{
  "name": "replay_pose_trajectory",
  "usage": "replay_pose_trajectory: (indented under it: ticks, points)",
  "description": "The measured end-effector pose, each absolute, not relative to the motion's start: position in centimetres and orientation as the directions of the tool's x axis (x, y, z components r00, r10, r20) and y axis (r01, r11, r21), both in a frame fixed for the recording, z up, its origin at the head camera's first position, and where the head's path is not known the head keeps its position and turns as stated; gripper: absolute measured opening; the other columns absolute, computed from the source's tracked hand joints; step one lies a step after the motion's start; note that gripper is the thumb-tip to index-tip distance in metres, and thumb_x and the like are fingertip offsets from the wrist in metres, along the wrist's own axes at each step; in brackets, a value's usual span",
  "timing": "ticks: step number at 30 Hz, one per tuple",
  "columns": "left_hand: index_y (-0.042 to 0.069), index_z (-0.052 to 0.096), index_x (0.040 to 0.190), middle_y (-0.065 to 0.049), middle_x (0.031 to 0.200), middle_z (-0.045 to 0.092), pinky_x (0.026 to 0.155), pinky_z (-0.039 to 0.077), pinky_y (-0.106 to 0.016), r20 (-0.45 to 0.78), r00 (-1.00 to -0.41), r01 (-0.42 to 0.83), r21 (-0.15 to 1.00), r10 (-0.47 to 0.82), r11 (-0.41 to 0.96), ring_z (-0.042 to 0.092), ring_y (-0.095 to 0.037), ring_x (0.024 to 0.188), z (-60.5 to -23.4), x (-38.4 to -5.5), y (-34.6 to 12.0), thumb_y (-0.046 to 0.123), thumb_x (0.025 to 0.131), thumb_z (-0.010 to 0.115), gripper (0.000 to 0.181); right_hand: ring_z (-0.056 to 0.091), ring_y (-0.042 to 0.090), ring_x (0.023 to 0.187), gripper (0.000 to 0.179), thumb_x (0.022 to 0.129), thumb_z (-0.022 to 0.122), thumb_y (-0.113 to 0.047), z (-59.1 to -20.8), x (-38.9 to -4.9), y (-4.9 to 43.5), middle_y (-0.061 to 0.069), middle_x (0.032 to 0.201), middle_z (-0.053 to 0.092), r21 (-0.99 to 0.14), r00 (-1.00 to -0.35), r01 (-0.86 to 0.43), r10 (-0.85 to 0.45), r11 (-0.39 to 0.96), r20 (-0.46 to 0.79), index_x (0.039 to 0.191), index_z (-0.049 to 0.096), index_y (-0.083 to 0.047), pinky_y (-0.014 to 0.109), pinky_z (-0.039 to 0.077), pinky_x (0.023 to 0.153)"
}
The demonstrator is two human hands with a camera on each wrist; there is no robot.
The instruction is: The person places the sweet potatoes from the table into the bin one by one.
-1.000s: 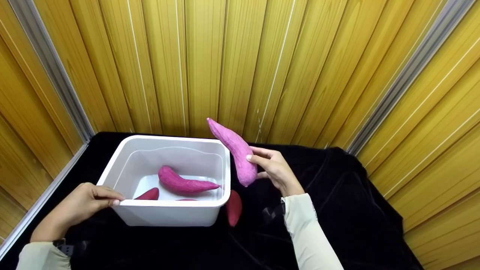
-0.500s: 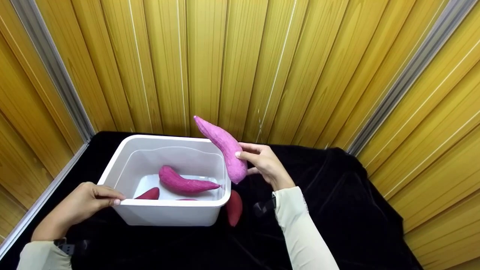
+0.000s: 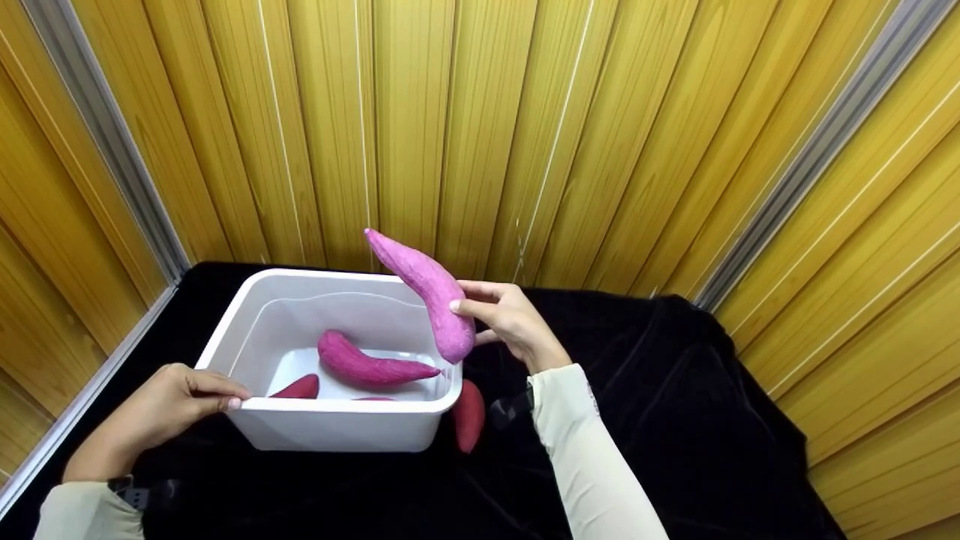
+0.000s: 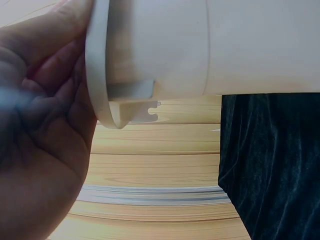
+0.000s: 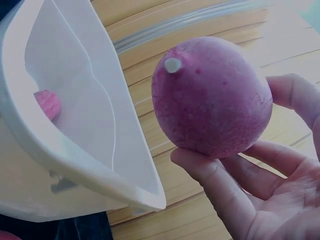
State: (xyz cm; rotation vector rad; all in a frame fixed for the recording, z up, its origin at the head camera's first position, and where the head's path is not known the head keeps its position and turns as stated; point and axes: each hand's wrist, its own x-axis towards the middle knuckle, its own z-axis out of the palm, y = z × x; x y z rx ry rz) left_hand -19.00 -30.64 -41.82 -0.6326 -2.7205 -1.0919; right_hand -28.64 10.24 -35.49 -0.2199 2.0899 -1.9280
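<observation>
A long pink sweet potato (image 3: pixel 424 281) is pinched between the thumb and fingers of my right hand (image 3: pixel 511 319), tilted above the right side of a white plastic bin (image 3: pixel 337 427). The right wrist view shows its blunt end (image 5: pixel 212 100) apart from the bin's rim (image 5: pixel 60 160). My left hand (image 3: pixel 169 405) grips the bin's near left rim, thumb and fingers on either side, also seen in the left wrist view (image 4: pixel 45 115). Inside the bin lies a darker magenta sweet potato (image 3: pixel 367 366). A red one (image 3: pixel 300 388) is partly hidden behind the near wall, with a sliver of another beside it.
A red sweet potato (image 3: pixel 469 416) lies on the black cloth (image 3: pixel 645 450), close to the bin's right side. Yellow wood-patterned panels (image 3: pixel 480 135) rise behind and at both sides. Grey metal strips (image 3: pixel 810 165) run along the corners.
My right hand has moved left with the pink sweet potato, from beside the bin's right edge to over its right side. The left hand and the bin have stayed put.
</observation>
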Motion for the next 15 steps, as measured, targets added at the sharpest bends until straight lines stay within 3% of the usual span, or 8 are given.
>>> replay_pose_trajectory:
  ticks: [15]
  points:
    - [0.014,0.079,0.082,0.003,0.085,0.075,0.073,0.040,-0.003,0.286,-0.899,0.437,0.623,0.332,0.648,0.056,0.012,0.084,-41.9,-18.9,-30.7,0.006,0.077,0.077,0.010,0.064,0.020,0.100,0.049,0.082,0.073,-0.015,-35.5,-29.0,8.1,0.011,0.124,0.064,-0.990,-0.928,0.077,-0.354,0.121,-0.116,0.129,0.061,-0.009,0.042,0.058,0.074]
